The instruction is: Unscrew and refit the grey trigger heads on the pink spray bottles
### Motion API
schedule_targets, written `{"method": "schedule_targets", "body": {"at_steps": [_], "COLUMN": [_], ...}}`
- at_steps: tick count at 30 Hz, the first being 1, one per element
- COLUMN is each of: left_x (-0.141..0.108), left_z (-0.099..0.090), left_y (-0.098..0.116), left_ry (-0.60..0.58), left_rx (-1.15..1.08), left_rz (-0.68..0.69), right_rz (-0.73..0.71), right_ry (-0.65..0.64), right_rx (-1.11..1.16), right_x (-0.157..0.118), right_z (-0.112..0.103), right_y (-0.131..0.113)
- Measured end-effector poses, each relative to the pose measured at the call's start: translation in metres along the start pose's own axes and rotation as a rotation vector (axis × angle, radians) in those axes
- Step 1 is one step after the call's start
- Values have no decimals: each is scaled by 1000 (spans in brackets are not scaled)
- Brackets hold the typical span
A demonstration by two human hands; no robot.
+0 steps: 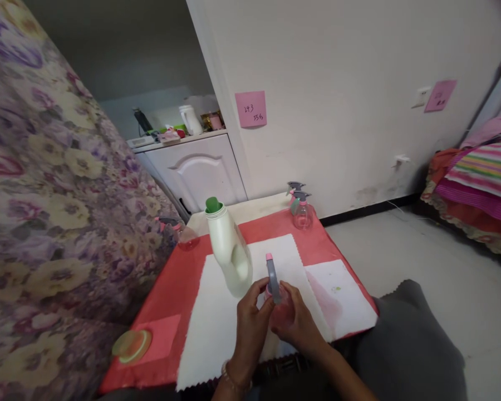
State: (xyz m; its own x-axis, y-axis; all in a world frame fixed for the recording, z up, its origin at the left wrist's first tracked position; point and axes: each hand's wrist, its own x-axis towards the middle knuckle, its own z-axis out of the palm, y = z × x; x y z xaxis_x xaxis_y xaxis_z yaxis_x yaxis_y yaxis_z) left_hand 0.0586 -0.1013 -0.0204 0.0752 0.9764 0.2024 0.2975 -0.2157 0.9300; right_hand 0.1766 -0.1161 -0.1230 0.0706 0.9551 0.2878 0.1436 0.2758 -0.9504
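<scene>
A small spray bottle (273,277) with a grey trigger head, pink nozzle and clear pinkish body stands between my hands near the table's front edge. My left hand (250,320) is closed at its collar, the fingertips pinching just below the grey head. Around the bottle's round body curls my right hand (303,326). Most of the lower body is hidden by the fingers. Just beyond my left hand, a pale green detergent jug (229,250) with a green spout insert stands upright on a white cloth (209,328).
Two more spray bottles (303,216) stand at the back right, and another spray bottle (186,236) at the back left. A clear green-rimmed cup (133,345) is at the front left. A stained white cloth (350,306) covers the right side. A floral curtain (62,223) borders the table's left.
</scene>
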Motion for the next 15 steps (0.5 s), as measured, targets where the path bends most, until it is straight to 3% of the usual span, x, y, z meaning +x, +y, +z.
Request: {"method": "schedule_targets", "body": {"at_steps": [15], "left_x": [-4], "left_z": [7], "left_y": [-15], "left_ry": [-8], "left_rx": [-40], "left_rz": [22], "right_rz": [32], "right_ry": [-49], "right_rx": [4], "right_x": [-3], "right_z": [-4], "right_y": [0]}}
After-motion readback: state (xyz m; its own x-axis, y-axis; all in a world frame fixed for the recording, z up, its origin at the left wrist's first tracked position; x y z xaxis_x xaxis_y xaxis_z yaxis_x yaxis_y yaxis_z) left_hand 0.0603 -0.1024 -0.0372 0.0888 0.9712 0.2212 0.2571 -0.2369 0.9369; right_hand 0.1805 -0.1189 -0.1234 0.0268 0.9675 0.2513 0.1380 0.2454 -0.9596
